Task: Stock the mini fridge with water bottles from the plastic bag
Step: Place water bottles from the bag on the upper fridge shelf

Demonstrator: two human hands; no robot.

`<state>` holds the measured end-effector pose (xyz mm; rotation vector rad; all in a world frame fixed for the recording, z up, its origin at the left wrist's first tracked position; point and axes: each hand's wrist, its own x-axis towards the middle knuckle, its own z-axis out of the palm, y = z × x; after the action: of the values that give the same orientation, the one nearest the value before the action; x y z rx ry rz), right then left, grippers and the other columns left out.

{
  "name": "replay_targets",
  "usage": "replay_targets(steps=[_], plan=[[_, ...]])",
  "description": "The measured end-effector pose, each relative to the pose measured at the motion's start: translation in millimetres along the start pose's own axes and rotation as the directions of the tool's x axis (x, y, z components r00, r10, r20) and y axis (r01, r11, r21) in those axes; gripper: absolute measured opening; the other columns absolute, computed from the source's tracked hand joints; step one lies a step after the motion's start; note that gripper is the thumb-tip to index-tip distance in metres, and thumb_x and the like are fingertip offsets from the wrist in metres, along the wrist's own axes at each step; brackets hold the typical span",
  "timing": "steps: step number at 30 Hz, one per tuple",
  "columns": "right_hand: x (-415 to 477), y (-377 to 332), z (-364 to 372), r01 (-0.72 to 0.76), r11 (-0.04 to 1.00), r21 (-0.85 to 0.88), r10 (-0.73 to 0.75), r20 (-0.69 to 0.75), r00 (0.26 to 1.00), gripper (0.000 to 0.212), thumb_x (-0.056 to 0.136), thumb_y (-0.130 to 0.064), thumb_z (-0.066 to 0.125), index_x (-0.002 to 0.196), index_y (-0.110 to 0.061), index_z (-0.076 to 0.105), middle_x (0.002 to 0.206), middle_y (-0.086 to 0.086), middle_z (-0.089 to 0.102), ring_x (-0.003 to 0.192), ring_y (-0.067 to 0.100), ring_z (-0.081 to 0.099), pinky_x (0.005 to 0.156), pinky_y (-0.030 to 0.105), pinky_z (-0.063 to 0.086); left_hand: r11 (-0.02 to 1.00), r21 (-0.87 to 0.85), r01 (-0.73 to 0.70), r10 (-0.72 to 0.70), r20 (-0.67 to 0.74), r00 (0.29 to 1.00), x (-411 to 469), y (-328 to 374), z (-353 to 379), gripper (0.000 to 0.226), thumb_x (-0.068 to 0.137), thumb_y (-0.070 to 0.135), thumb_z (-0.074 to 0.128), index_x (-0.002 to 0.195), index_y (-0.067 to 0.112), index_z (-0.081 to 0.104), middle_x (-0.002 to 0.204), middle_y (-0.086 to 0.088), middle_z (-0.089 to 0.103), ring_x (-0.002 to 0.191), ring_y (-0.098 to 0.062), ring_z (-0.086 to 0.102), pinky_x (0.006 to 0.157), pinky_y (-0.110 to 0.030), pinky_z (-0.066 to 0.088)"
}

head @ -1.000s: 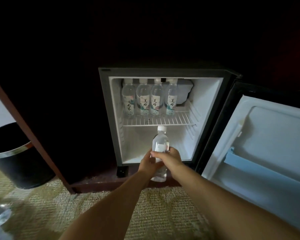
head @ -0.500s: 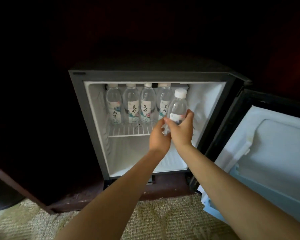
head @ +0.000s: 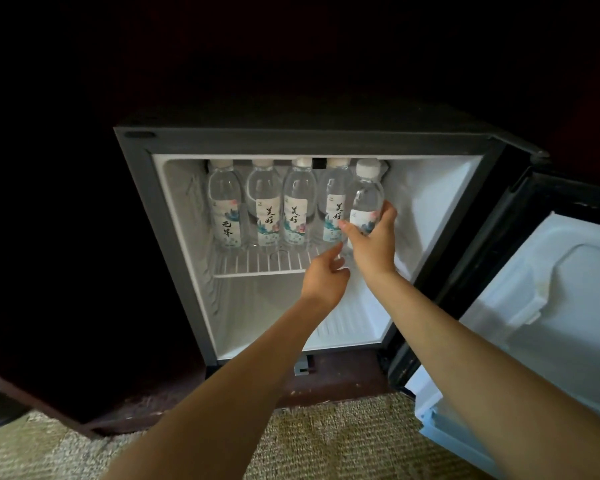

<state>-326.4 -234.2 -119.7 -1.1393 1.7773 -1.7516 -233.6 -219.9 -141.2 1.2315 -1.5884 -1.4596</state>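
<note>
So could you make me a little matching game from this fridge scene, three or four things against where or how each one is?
Things:
1. right hand
2. left hand
3. fridge door
4. lower compartment

States:
A. swung open to the right
B. bare, no bottles in it
C. gripping the fifth bottle at the right end of the row on the wire shelf
D. open, just below that bottle, holding nothing

Pairs: 1-C, 2-D, 3-A, 4-B

Open shelf space (head: 420,216) right of the five-bottle row (head: 293,209); bare lower compartment (head: 278,306) below
</note>
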Motion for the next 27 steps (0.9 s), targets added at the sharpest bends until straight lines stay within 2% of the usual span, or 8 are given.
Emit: replay_targets(steps=[3, 7, 11, 14, 16, 18, 21, 27], plan=[[6.7, 5.6, -0.4, -0.041, 0.998, 0.041, 0.042, -0.021, 0.999, 0.061, 0.083, -0.011, 0.071, 0.133, -0.011, 0.036, 0.121, 0.005, 0.055, 0.106, 0.018, 0.059, 0.084, 0.024, 0.048, 0.999, -0.032, 0.017, -0.016, 0.014, 1.0, 2.6, 2.5, 0.5, 0.058, 0.092, -0.002, 0.046, 0.146, 0.018, 0.035, 0.135, -0.012, 0.054, 0.127, -0.019, 0.051, 0.106, -0.033, 0.042], [9.2, 16.5, 1.1, -0.007, 0.999, 0.05, 0.009, -0.035, 0.999, 0.063, 0.085, -0.012, 0.069, 0.136, -0.012, 0.032, 0.123, 0.006, 0.054, 0.111, 0.021, 0.058, 0.092, 0.033, 0.05, 0.997, -0.074, 0.033, -0.029, 0.049, 0.998, 7.3, 3.8, -1.6, 0.057, 0.093, -0.002, 0.047, 0.146, 0.017, 0.035, 0.14, -0.012, 0.05, 0.131, -0.017, 0.046, 0.109, -0.039, 0.04], [2.3, 28.9, 2.2, 0.014, 0.998, 0.059, -0.013, -0.016, 1.0, 0.073, 0.085, -0.006, 0.068, 0.144, -0.016, 0.026, 0.125, -0.004, 0.048, 0.112, 0.011, 0.053, 0.092, 0.025, 0.046, 0.995, -0.094, 0.032, -0.026, 0.066, 0.997, 7.1, 4.8, -1.1, 0.058, 0.093, -0.002, 0.045, 0.146, 0.019, 0.035, 0.142, -0.011, 0.047, 0.131, -0.019, 0.046, 0.107, -0.038, 0.042], [-4.5, 42.6, -2.5, -0.044, 0.996, 0.075, 0.043, 0.011, 0.999, 0.069, 0.085, -0.004, 0.068, 0.142, -0.015, 0.032, 0.129, 0.005, 0.055, 0.112, 0.017, 0.058, 0.088, 0.026, 0.052, 0.995, -0.096, 0.036, -0.032, 0.043, 0.999, 6.6, 6.5, -0.8, 0.055, 0.094, -0.001, 0.042, 0.145, 0.02, 0.037, 0.14, -0.012, 0.048, 0.128, -0.02, 0.049, 0.108, -0.04, 0.04], [-8.7, 48.0, -5.5, -0.041, 0.999, 0.031, 0.042, -0.013, 0.999, 0.067, 0.083, -0.004, 0.07, 0.14, -0.014, 0.037, 0.125, 0.007, 0.06, 0.106, 0.017, 0.062, 0.079, 0.014, 0.05, 0.992, -0.113, 0.053, -0.049, 0.036, 0.998, 5.8, 6.0, -0.2, 0.055, 0.095, -0.003, 0.04, 0.146, 0.018, 0.035, 0.142, -0.012, 0.047, 0.128, -0.021, 0.048, 0.11, -0.039, 0.038], [-12.2, 48.8, -6.6, -0.012, 1.0, -0.024, 0.01, -0.054, 0.998, 0.064, 0.082, -0.004, 0.071, 0.137, -0.013, 0.041, 0.121, 0.006, 0.062, 0.104, 0.017, 0.063, 0.08, 0.017, 0.05, 0.992, -0.117, 0.044, -0.041, 0.026, 0.999, 3.4, 5.7, 1.3, 0.055, 0.094, -0.005, 0.039, 0.146, 0.015, 0.036, 0.142, -0.01, 0.046, 0.13, -0.02, 0.046, 0.11, -0.037, 0.037], [-15.0, 48.9, -6.4, -0.005, 0.999, -0.053, 0.0, -0.078, 0.997, 0.06, 0.081, -0.005, 0.071, 0.134, -0.012, 0.044, 0.119, 0.005, 0.063, 0.104, 0.02, 0.063, 0.087, 0.032, 0.051, 0.995, -0.104, 0.002, 0.001, 0.032, 0.999, -0.5, 7.5, 4.6, 0.054, 0.092, -0.009, 0.039, 0.141, 0.014, 0.043, 0.121, 0.006, 0.054, 0.116, -0.008, 0.05, 0.098, -0.025, 0.041], [-8.4, 51.9, -6.6, 0.003, 0.996, -0.086, -0.009, -0.064, 0.998, 0.059, 0.077, 0.0, 0.069, 0.13, -0.015, 0.047, 0.114, 0.0, 0.064, 0.099, 0.017, 0.064, 0.077, 0.023, 0.048, 0.992, -0.129, 0.005, 0.004, 0.073, 0.997, 0.7, 10.5, 8.0, 0.056, 0.091, -0.01, 0.04, 0.139, 0.018, 0.045, 0.086, 0.026, 0.053, 0.088, 0.004, 0.054, 0.069, -0.006, 0.046]])
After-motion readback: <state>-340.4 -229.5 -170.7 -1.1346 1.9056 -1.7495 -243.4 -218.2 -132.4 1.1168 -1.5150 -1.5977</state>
